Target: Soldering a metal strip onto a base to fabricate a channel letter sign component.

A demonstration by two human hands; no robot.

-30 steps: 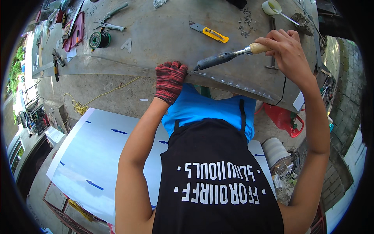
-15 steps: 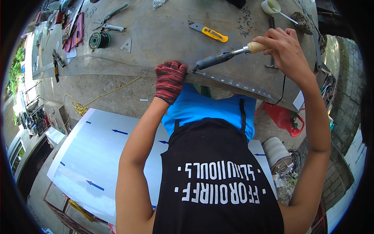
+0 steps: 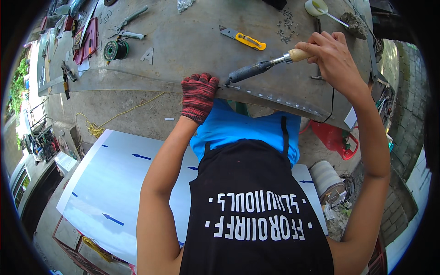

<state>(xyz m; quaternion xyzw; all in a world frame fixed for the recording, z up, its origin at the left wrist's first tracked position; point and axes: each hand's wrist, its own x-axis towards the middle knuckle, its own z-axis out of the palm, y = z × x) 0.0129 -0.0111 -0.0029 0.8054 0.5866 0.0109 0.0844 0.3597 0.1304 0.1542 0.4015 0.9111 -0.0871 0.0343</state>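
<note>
My left hand (image 3: 199, 96), in a red-and-black knit glove, has its fingers curled on the near edge of the metal worktop, gripping a thin strip (image 3: 160, 81) along it. My right hand (image 3: 334, 64) is bare and closed on the wooden handle of a large soldering iron (image 3: 250, 70), whose dark head slants down to the strip just right of the glove. A row of small shiny spots (image 3: 275, 99) runs along the strip toward the right. A yellow box cutter (image 3: 247, 40) lies beyond the iron.
The worktop (image 3: 183, 41) carries a wire spool (image 3: 116, 50), pliers (image 3: 65, 75), cut metal bits (image 3: 286, 27), a small cup (image 3: 315, 7) and a rock (image 3: 355, 26). Below are a white sheet with arrows (image 3: 105, 183), yellow cord (image 3: 94, 129), a red plastic can (image 3: 332, 140) and a white roll (image 3: 324, 176).
My right hand and the iron have shifted very slightly left, the iron's tip staying at the strip by the glove. The view has moved a little; otherwise things look the same.
</note>
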